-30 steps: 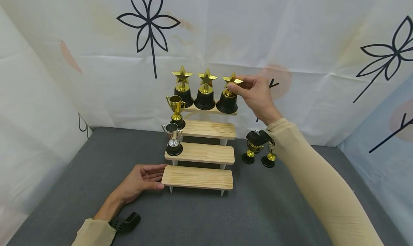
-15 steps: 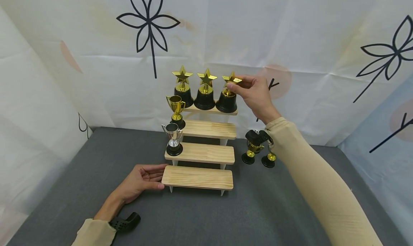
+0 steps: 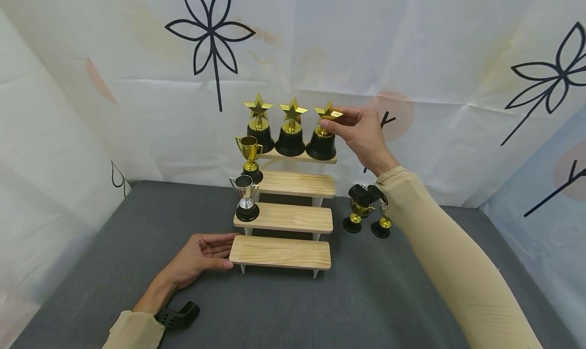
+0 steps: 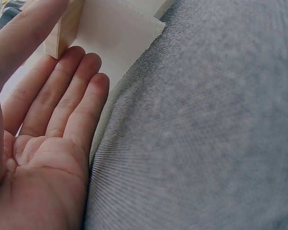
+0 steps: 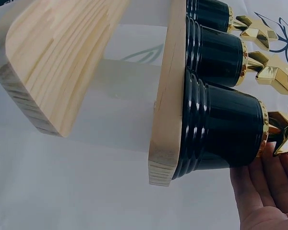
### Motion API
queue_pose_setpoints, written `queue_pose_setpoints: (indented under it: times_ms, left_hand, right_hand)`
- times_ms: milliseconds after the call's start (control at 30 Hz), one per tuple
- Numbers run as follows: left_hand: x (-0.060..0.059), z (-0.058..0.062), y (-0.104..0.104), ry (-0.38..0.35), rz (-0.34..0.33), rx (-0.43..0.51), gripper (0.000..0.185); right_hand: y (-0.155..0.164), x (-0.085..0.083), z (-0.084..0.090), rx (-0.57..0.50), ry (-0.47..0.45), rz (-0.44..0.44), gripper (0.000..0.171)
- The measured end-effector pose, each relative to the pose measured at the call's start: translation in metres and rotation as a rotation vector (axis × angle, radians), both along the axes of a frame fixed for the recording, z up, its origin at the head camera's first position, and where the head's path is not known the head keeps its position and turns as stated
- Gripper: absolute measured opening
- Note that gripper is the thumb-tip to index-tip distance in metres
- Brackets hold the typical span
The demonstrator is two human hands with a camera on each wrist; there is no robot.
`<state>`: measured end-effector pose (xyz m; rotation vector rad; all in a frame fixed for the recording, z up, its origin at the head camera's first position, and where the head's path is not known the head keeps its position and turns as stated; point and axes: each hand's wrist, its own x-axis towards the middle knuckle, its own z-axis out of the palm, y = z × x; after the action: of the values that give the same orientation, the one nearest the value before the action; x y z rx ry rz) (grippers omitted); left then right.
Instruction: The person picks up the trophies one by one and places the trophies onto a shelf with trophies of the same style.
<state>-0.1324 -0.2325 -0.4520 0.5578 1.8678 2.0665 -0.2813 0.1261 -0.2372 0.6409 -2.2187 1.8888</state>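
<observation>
A stepped wooden display stand (image 3: 280, 252) rises in several tiers. On its top tier stand three gold star trophies with black bases; my right hand (image 3: 363, 135) pinches the rightmost star trophy (image 3: 322, 144) near its star. In the right wrist view that trophy's black base (image 5: 230, 129) sits on the top board. My left hand (image 3: 197, 260) lies at the left end of the lowest board, fingers straight and touching its edge. A gold cup trophy (image 3: 250, 153) occupies the left end of the second tier, with a silver cup trophy (image 3: 245, 191) one tier below it.
Two gold cup trophies stand on the grey table (image 3: 366, 298) right of the stand, the nearer-left cup (image 3: 352, 224) partly behind the right wrist's black camera strap (image 3: 363, 194). White printed cloth (image 3: 320, 44) hangs close behind the stand.
The right hand and the star trophy in its grip have shifted very slightly left. My left hand has stayed in place.
</observation>
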Motion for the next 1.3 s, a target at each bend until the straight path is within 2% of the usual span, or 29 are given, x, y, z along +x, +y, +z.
queue_pose_setpoints:
  times_ms: [167,367,600,733,1033,1300]
  left_hand:
    - [0.0,0.0,0.0,0.001,-0.001,0.012,0.073]
    - [0.0,0.0,0.0,0.004,-0.008,0.021,0.073]
    - [0.001,0.002,0.001,-0.002,-0.001,0.009,0.075]
    - [0.001,0.002,0.001,-0.01,0.005,0.002,0.075]
    - [0.001,0.001,0.0,-0.012,0.007,0.004,0.074]
    - [0.001,0.001,0.0,-0.006,0.005,-0.002,0.074]
  right_hand:
    - [0.005,0.0,-0.002,-0.009,0.002,0.014,0.043]
    - [0.012,0.005,-0.005,-0.098,-0.006,0.041,0.039]
    - [0.022,0.011,-0.009,-0.106,-0.023,-0.001,0.042]
    - [0.028,0.015,-0.012,-0.157,-0.036,0.019,0.043]
    - [0.044,0.024,-0.022,-0.139,-0.035,0.002,0.046]
    - [0.061,0.033,-0.034,-0.157,-0.073,-0.02,0.05]
